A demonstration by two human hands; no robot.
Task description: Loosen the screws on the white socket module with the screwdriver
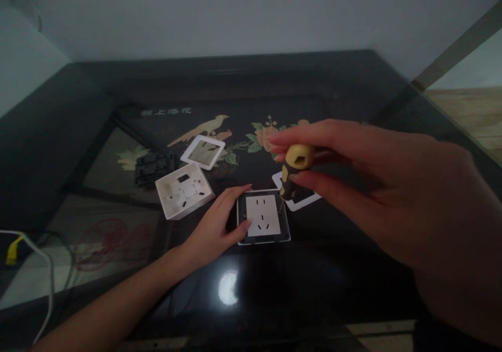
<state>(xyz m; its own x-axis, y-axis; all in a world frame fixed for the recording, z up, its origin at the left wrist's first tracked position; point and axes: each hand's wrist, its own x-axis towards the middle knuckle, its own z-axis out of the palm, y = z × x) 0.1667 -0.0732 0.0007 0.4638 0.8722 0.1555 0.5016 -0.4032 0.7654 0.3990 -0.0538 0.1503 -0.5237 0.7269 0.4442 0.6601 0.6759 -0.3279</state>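
Observation:
A wall socket with a white face and a dark frame lies flat on the black glass table. My left hand rests against its left edge, fingers and thumb holding it steady. My right hand grips a screwdriver with a yellow and black handle. The screwdriver stands nearly upright, its tip at the right side of the socket.
A white mounting box lies left of the socket, a white square frame behind it, and a black part further left. Another white frame lies partly under the screwdriver. White and yellow cables run at the left edge.

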